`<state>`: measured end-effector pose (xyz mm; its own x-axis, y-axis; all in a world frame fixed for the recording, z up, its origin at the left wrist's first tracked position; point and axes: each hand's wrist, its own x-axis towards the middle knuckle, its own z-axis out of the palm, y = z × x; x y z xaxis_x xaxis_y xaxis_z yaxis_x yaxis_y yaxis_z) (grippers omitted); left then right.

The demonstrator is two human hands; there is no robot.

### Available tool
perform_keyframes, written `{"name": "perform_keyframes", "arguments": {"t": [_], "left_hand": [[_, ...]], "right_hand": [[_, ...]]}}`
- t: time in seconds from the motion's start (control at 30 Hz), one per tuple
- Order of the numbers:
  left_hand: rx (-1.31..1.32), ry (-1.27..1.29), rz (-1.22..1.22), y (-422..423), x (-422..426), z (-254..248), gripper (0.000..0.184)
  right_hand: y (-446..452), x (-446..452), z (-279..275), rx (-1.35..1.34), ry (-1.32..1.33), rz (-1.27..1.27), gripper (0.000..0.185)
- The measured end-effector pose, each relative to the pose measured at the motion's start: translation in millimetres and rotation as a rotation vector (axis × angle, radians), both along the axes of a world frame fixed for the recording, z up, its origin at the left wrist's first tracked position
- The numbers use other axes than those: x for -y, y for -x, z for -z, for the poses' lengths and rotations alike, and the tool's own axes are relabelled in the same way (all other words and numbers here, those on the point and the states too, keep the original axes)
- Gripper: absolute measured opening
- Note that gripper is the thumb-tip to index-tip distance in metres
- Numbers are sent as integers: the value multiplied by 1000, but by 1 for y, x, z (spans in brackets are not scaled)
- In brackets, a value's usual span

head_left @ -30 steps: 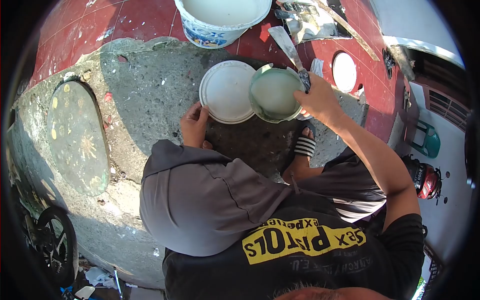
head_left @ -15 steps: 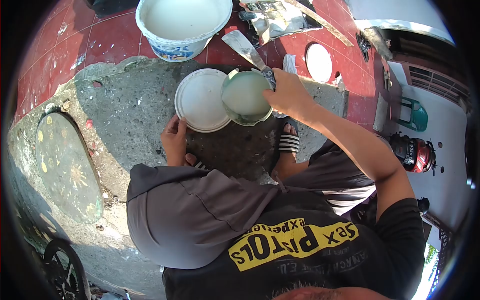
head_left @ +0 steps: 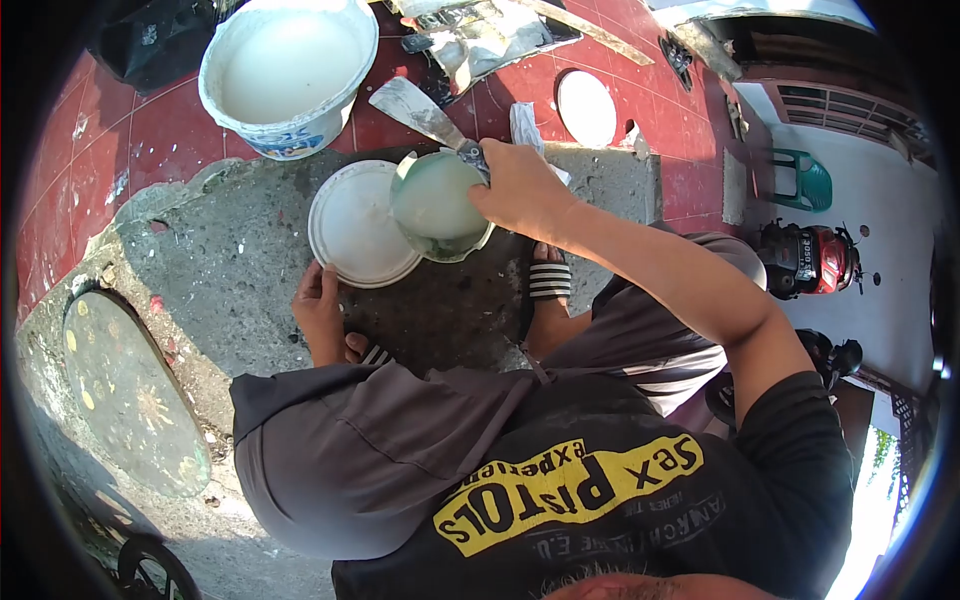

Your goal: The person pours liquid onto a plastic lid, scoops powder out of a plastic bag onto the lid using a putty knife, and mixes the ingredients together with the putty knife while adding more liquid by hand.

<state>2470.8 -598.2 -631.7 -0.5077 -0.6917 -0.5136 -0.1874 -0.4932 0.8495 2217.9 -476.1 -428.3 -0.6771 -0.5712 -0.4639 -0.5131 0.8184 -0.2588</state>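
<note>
My left hand (head_left: 318, 312) pinches the near left rim of a round white tub (head_left: 362, 222), whose inside is coated or filled with white. My right hand (head_left: 530, 195) grips a putty knife (head_left: 425, 112) by its dark handle, the smeared blade pointing up and left. The same hand also holds the rim of a greenish plastic bowl (head_left: 437, 205) with an uneven edge. This bowl overlaps the right side of the tub and looks tilted. My right fingers are partly hidden behind the handle and the bowl.
A large white bucket (head_left: 290, 70) of whitish liquid stands on red tiles beyond the concrete step. A round white lid (head_left: 586, 108), a crumpled bag (head_left: 490, 40) and a wooden strip (head_left: 590, 32) lie there too. An oval board (head_left: 135, 395) rests at left.
The view has turned slightly, so bucket, tub and hands appear further left. Both hands keep their holds, and the bowl still overlaps the tub.
</note>
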Motion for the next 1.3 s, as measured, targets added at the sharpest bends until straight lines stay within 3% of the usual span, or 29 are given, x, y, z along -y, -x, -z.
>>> {"name": "perform_keyframes", "arguments": {"t": [0.5, 0.57, 0.73, 0.87, 0.93, 1.3], "left_hand": [[-14, -14, -9, -5, 1, -6, 33], [-7, -6, -14, -3, 1, -8, 33], [13, 2, -20, -8, 5, 0, 33], [-22, -21, -53, 0, 3, -9, 32], [-6, 2, -13, -1, 3, -8, 32], [-14, 5, -17, -1, 4, -7, 32]], "right_hand": [[4, -11, 1, 112, 52, 84, 33], [4, -15, 8, 5, 122, 37, 39], [5, -15, 8, 111, 82, 70, 41], [2, -16, 13, -150, 172, -106, 38], [0, -5, 0, 53, 30, 59, 32], [1, -1, 4, -16, -19, 14, 38]]}}
